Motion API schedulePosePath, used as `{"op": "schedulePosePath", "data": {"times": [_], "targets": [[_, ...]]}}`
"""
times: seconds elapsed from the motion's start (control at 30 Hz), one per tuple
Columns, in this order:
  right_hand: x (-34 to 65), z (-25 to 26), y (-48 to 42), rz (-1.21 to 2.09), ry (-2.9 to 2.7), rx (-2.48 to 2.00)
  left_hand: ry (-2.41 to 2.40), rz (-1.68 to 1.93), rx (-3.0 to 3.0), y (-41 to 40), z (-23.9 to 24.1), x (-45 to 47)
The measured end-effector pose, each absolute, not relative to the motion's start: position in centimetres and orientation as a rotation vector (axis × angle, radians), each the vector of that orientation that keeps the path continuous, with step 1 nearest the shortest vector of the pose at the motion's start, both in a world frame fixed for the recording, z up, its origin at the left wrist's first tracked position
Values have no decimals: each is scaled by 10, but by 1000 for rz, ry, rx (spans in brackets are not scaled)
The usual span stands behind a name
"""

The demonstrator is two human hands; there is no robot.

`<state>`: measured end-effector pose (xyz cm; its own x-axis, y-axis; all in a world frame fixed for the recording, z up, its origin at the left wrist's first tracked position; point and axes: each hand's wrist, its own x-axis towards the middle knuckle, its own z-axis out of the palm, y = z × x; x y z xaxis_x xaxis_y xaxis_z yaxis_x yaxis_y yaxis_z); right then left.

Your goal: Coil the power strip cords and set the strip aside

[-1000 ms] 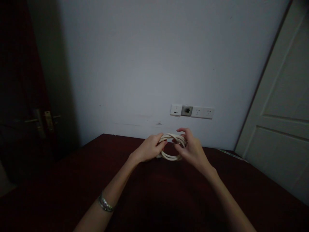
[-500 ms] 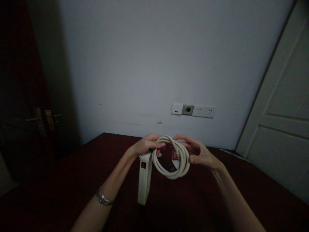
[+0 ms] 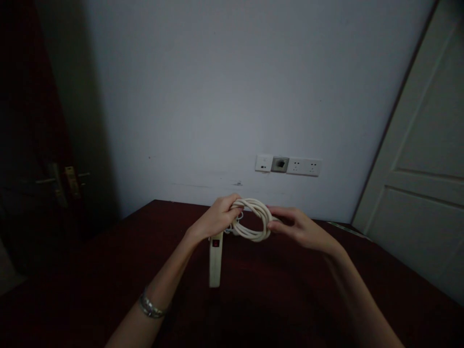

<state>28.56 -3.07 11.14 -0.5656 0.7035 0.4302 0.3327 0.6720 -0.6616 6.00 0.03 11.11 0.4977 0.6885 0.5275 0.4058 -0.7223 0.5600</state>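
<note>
Since half a second ago, the coil of cable (image 3: 259, 210) has been tipped into a flatter oval, the power strip (image 3: 215, 266) below it has been raised a little, and the right hand's grip has been shifted to the coil's outer edge. At the centre of the frame, just below mid-height, the coil is held between both hands: its left side is clamped in the left hand (image 3: 218, 216), its right side pinched between thumb and fingers of the right hand (image 3: 301, 229). It is formed of smooth, round, off-white strands, overlapped into a ring. Beneath the left hand, the narrow, cream, plastic-looking strip is seen hanging lengthwise, marked by a red switch (image 3: 216, 243); its upper end is hidden. A silvery bracelet (image 3: 151, 307) is worn on the left forearm. A dark red table (image 3: 253, 299) is spread below, backed by a scuffed, pale wall (image 3: 203, 106) with socket plates (image 3: 303, 166) right of centre. A panelled white door (image 3: 422, 150) is seen at right.
</note>
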Motion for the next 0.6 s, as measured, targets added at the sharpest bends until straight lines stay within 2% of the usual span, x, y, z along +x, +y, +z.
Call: {"op": "schedulePosePath", "data": {"times": [0.13,0.37,0.6], "targets": [[287,108,-21,581,-2211,-861,974,1126,2419,1,108,63],[289,109,-24,871,-2256,-826,940,1068,2469,-3,108,65],[274,105,-26,892,-2126,-839,888,1089,2333,10,102,64]]}}
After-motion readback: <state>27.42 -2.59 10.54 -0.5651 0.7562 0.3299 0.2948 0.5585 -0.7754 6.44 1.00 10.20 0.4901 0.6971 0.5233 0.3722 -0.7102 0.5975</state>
